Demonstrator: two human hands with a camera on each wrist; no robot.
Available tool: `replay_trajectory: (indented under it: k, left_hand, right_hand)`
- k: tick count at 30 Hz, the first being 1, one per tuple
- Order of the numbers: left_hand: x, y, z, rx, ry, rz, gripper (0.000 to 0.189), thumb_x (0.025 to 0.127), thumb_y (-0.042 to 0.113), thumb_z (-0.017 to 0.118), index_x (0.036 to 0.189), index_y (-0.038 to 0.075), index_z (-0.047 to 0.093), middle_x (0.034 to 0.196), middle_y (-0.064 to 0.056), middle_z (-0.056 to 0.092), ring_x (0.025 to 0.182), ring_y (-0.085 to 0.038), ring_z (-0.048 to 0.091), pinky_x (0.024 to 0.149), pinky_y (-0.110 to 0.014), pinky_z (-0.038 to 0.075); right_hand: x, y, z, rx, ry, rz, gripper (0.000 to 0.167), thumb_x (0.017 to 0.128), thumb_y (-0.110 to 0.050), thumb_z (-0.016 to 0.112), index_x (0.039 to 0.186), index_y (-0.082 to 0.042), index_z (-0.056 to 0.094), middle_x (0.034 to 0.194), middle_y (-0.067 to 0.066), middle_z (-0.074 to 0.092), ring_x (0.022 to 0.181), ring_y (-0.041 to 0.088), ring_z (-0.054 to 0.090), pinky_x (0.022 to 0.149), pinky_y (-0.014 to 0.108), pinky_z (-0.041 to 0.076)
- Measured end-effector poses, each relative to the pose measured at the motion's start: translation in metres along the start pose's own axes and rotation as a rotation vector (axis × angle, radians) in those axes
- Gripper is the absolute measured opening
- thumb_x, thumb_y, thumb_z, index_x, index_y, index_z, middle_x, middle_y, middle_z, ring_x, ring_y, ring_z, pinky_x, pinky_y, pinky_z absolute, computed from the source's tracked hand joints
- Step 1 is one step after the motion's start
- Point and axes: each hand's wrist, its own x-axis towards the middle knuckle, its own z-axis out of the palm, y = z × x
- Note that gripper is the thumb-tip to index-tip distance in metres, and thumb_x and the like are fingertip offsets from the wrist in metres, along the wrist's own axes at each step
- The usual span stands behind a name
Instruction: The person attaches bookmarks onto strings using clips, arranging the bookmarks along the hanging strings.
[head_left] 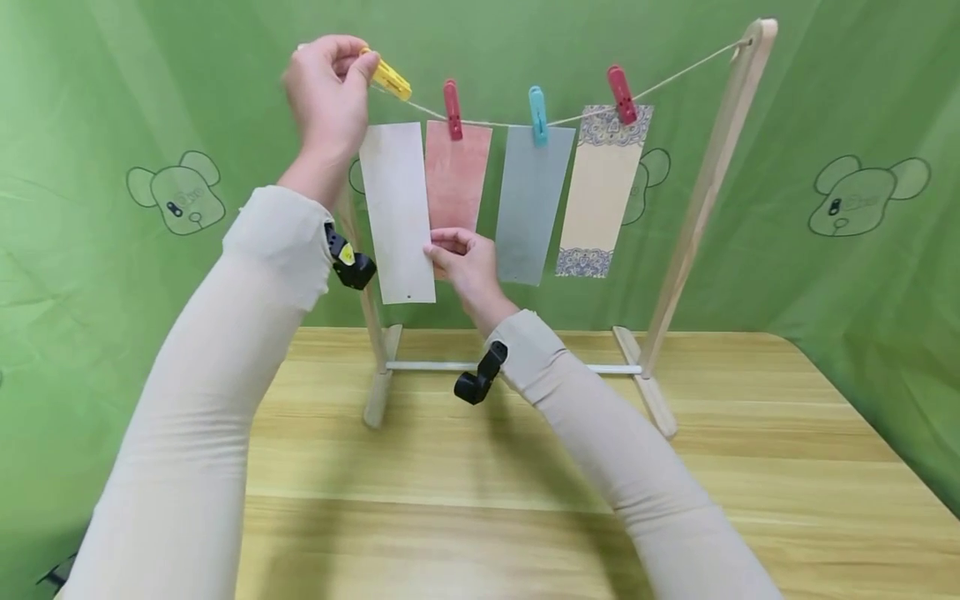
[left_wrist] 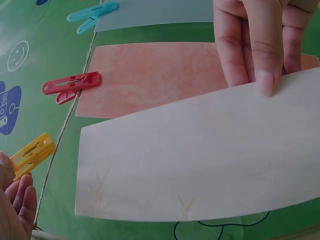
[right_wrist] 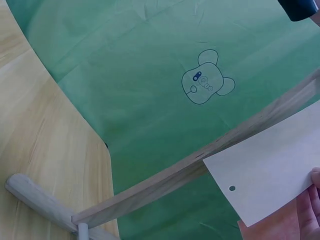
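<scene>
My left hand (head_left: pixel 327 104) pinches a yellow clothespin (head_left: pixel 392 81) near the left part of the string (head_left: pixel 427 109). In the left wrist view the end of this yellow clothespin (left_wrist: pixel 34 156) lies beside the string. My right hand (head_left: pixel 476 271) holds a white paper card (head_left: pixel 397 212) by its right edge, between thumb and fingers. The white card's top edge is apart from the string, just below it. A small hole shows near the card's lower end in the right wrist view. Behind it hangs a pink card (head_left: pixel 459 171), clipped with a red clothespin (head_left: pixel 452 110).
Further right, a grey-blue card (head_left: pixel 534 208) hangs from a blue clothespin (head_left: pixel 538 115), and a patterned cream card (head_left: pixel 600 192) from another red clothespin (head_left: pixel 622 94). A wooden stand (head_left: pixel 708 196) carries the string on a wooden table (head_left: pixel 450 508). Green cloth (head_left: pixel 517 42) covers the back.
</scene>
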Motion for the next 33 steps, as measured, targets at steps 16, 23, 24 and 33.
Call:
replay_trajectory:
  k: [16, 23, 24, 33]
  left_hand:
    - [0.000, 0.005, 0.003, 0.145, 0.005, -0.027, 0.022, 0.088, 0.022, 0.066, 0.107, 0.011, 0.070, 0.094, 0.003, 0.068, 0.074, -0.002, 0.053, 0.072, -0.019, 0.045]
    - [0.000, 0.003, 0.004, 0.138, 0.014, -0.074, 0.023, 0.088, 0.023, 0.066, 0.108, 0.012, 0.070, 0.094, 0.004, 0.068, 0.073, -0.002, 0.054, 0.074, -0.018, 0.048]
    - [0.000, 0.002, 0.004, 0.113, 0.018, -0.085, 0.022, 0.088, 0.022, 0.067, 0.107, 0.012, 0.071, 0.093, 0.004, 0.068, 0.073, -0.002, 0.054, 0.074, -0.018, 0.048]
    - [0.001, 0.005, 0.007, -0.069, 0.082, -0.132, 0.015, 0.085, 0.018, 0.071, 0.098, 0.012, 0.073, 0.090, 0.003, 0.070, 0.070, -0.003, 0.057, 0.072, -0.018, 0.050]
  right_hand:
    - [0.011, -0.005, 0.005, 0.052, 0.018, -0.018, 0.021, 0.080, 0.004, 0.071, 0.101, 0.004, 0.068, 0.080, 0.002, 0.066, 0.073, 0.008, 0.061, 0.071, 0.022, 0.056]
    - [0.012, -0.003, 0.002, 0.046, 0.019, -0.019, 0.021, 0.081, 0.003, 0.071, 0.101, 0.003, 0.068, 0.081, 0.002, 0.065, 0.072, 0.008, 0.061, 0.079, 0.030, 0.056]
    - [0.012, -0.003, 0.001, 0.040, 0.017, -0.020, 0.021, 0.081, 0.002, 0.071, 0.101, 0.003, 0.068, 0.081, 0.002, 0.065, 0.073, 0.008, 0.061, 0.079, 0.029, 0.056]
    - [0.011, 0.000, 0.000, 0.028, 0.001, -0.033, 0.021, 0.081, 0.002, 0.071, 0.101, 0.002, 0.067, 0.081, 0.001, 0.065, 0.074, 0.009, 0.061, 0.078, 0.028, 0.056]
